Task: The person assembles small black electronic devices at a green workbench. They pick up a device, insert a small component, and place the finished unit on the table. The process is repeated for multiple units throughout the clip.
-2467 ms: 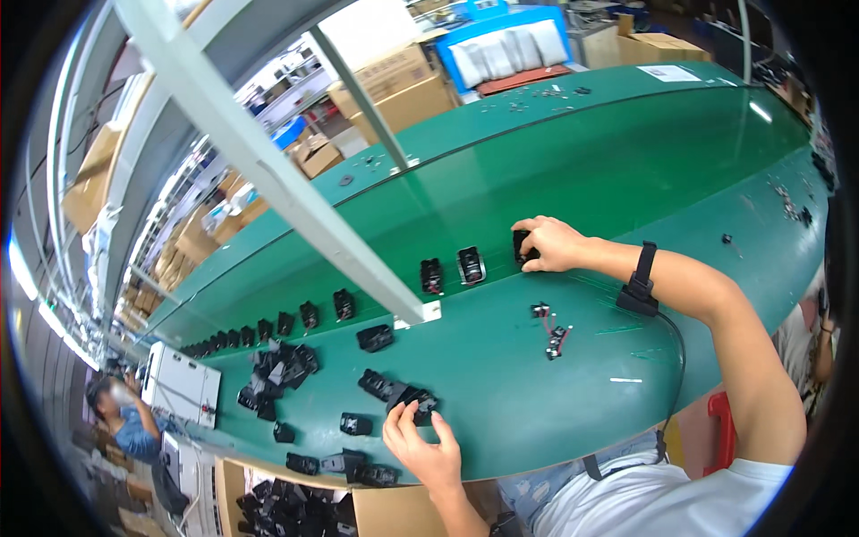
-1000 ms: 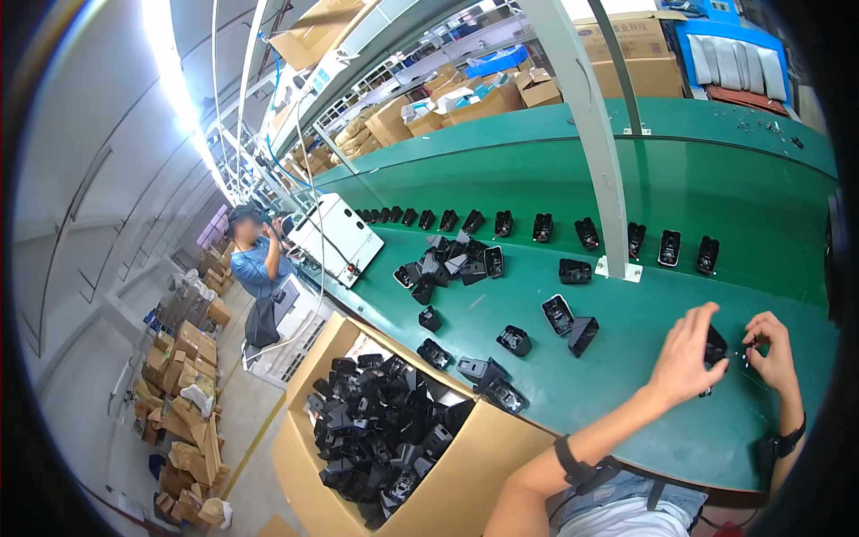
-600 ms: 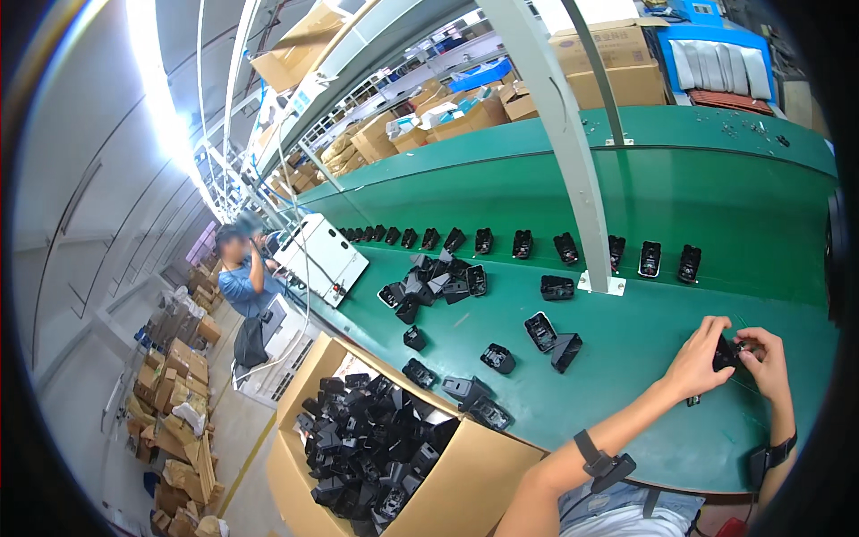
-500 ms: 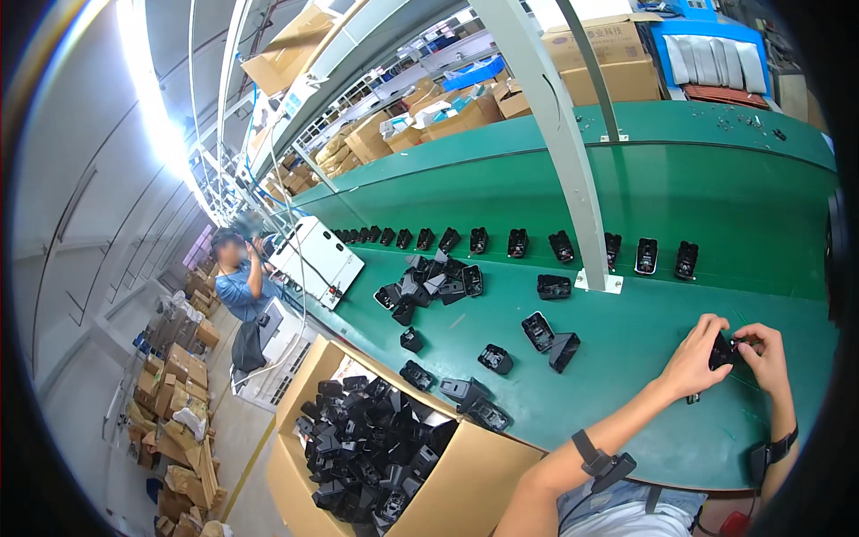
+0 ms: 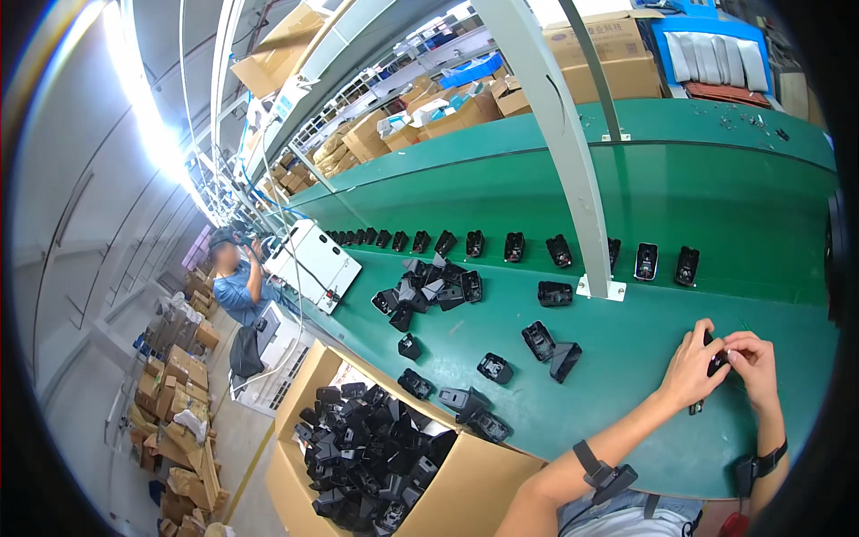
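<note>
Closely curled, the left hand [image 5: 694, 365] grips a black housing [image 5: 717, 362] from the left, at the green bench's [image 5: 626, 358] near right; the right hand [image 5: 753, 365], fingertips drawn together, meets its right side, contents unclear. Hands mostly hide its long axis.

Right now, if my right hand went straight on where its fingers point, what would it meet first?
The right hand would most likely meet the black housing in the left hand first; its fingers are close beside it, but whether they touch is unclear.
</note>
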`<state>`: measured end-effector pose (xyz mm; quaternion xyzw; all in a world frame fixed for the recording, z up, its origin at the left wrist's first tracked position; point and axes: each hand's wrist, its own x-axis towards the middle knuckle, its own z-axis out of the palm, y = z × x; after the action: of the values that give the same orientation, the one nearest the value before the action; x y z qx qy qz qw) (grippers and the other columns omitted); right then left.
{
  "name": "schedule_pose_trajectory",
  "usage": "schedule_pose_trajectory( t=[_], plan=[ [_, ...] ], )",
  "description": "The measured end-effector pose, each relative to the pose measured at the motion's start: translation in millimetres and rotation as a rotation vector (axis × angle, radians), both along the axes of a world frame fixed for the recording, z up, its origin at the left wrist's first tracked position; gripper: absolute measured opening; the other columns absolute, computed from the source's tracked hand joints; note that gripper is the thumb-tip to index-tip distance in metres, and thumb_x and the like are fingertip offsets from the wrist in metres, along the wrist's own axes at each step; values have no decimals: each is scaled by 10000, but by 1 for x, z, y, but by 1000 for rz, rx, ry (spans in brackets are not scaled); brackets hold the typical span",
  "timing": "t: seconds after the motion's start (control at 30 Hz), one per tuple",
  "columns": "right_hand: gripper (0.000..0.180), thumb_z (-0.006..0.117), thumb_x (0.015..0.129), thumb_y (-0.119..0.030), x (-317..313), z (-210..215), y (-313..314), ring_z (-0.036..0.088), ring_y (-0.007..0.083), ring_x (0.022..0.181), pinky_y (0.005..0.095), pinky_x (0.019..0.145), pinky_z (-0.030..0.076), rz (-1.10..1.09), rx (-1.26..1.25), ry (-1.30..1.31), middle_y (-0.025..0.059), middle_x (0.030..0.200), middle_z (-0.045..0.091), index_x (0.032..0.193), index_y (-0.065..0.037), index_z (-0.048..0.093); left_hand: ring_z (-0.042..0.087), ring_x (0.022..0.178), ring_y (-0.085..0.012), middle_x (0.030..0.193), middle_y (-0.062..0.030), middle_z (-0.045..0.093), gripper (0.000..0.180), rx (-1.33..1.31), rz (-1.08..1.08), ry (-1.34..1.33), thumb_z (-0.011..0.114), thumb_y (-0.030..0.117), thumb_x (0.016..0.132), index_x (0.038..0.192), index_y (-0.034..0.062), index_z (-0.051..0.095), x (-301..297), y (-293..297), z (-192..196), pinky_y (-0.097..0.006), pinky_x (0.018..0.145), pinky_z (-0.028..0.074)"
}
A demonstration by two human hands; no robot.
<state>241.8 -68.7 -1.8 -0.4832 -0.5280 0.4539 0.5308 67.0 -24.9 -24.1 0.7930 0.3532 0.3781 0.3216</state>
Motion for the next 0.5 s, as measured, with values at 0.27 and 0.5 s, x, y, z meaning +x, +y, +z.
schedule_pose_trajectory(
  t=[0.27, 0.5],
  plan=[
    [119, 665, 805, 7, 20, -13, -8, 581, 131, 878, 270, 837, 485, -144, -2, -16, 44, 961, 533, 903, 2, 600, 535, 1081, -406, 1290, -204, 439, 273, 68, 110, 166, 762, 135, 757, 966, 32, 620, -12, 7, 9, -480, 901, 491],
    [123, 682, 822, -4, 16, -13, -15, 573, 125, 854, 261, 791, 493, -150, 60, 65, 48, 936, 553, 911, -1, 597, 529, 1111, -401, 1359, -208, 420, 272, 114, -94, -3, 770, 137, 753, 969, 35, 639, -4, 2, 7, -472, 938, 483]
  ],
)
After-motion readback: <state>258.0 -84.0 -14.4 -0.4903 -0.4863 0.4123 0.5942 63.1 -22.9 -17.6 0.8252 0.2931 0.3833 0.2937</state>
